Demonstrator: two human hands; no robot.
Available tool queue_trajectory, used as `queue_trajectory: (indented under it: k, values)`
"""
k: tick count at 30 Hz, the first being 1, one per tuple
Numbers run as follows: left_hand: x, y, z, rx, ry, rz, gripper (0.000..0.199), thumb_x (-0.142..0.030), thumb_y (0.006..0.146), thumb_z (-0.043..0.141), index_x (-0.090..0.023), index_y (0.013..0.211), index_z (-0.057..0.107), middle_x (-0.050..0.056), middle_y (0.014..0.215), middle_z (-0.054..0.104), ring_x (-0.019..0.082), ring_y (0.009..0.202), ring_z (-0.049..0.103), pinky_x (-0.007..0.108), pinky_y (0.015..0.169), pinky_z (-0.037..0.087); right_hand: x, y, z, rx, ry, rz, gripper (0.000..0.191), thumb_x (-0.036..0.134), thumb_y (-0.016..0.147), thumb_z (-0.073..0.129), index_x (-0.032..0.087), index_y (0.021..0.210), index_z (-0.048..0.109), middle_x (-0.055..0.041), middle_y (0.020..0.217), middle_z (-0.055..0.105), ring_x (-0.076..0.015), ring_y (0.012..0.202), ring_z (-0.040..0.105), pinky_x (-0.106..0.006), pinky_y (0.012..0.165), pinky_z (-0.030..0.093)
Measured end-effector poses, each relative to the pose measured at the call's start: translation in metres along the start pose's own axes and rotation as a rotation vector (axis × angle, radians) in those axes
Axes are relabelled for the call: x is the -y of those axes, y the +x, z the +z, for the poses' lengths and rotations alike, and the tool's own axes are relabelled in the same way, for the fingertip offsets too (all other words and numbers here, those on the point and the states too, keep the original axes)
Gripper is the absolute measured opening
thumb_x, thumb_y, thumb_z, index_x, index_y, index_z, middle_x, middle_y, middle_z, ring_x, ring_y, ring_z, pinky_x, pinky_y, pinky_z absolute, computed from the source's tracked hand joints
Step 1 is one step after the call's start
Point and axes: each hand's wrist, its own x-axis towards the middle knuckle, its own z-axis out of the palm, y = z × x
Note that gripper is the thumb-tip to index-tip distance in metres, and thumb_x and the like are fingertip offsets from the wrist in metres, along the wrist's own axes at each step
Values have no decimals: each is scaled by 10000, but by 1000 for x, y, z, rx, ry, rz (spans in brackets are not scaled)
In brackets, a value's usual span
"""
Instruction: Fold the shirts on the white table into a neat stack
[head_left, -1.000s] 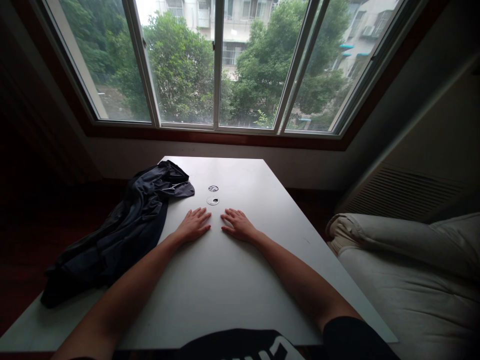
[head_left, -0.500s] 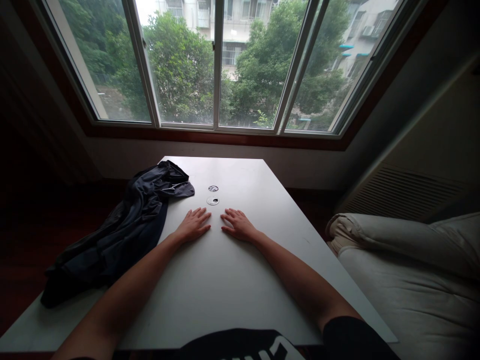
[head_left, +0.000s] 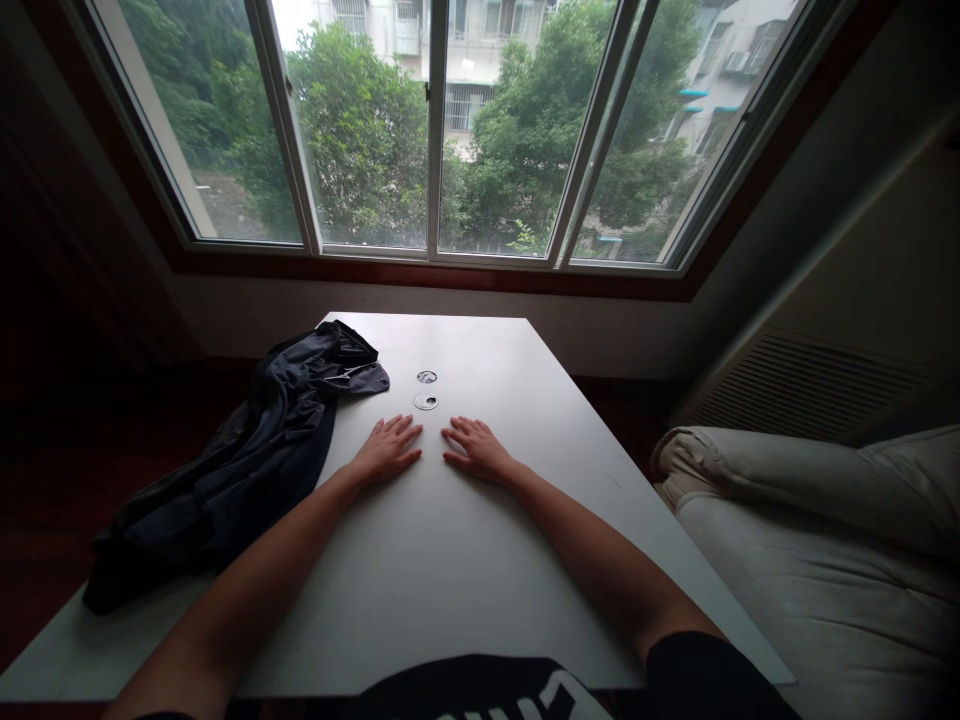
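Note:
My left hand point(head_left: 388, 448) lies palm down on the white table point(head_left: 435, 570), fingers spread, with nothing in it. Opposite it, my right hand point(head_left: 478, 449) rests flat in the same way, a small gap between the two. Just beyond my fingertips is a round grommet cover point(head_left: 421, 402) with a dark hole, set in the tabletop. To the left of my left hand a dark garment point(head_left: 255, 450), perhaps a jacket or trousers, lies crumpled along the table's left edge and partly hangs over it. Neither hand touches it.
Behind the grommet cover is a second round opening point(head_left: 427, 377). A pale padded sofa point(head_left: 810, 500) stands close to the table's right edge. A wide window point(head_left: 435, 255) with a reddish wooden frame spans the wall past the far end.

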Motion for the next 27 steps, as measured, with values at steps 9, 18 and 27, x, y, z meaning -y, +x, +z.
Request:
queue_trajectory:
  k: [9, 18, 27]
  values:
    - [0, -1, 0, 1, 7, 7, 630, -600, 1029, 417, -316, 1592, 431, 88, 1699, 305, 327, 1572, 244, 567, 1270, 161, 0, 0, 0, 7, 6, 4, 612, 603, 1009, 526, 296, 1538, 511, -109, 1654, 375, -309, 1544, 305, -540, 1259, 213]
    - [2, 0, 1, -2, 4, 10, 631, -604, 1031, 412, -316, 1592, 431, 89, 1699, 305, 328, 1572, 241, 569, 1269, 161, 0, 0, 1, -3, 1, -5, 612, 603, 1013, 517, 285, 1537, 516, -115, 1652, 379, -314, 1540, 314, -539, 1258, 218]
    - [2, 0, 1, -2, 4, 11, 626, -585, 1032, 424, -310, 1595, 430, 89, 1701, 300, 332, 1572, 240, 566, 1270, 159, -2, 1, 3, -10, 3, -12, 611, 605, 1015, 513, 287, 1537, 516, -117, 1648, 384, -319, 1537, 318, -542, 1256, 218]
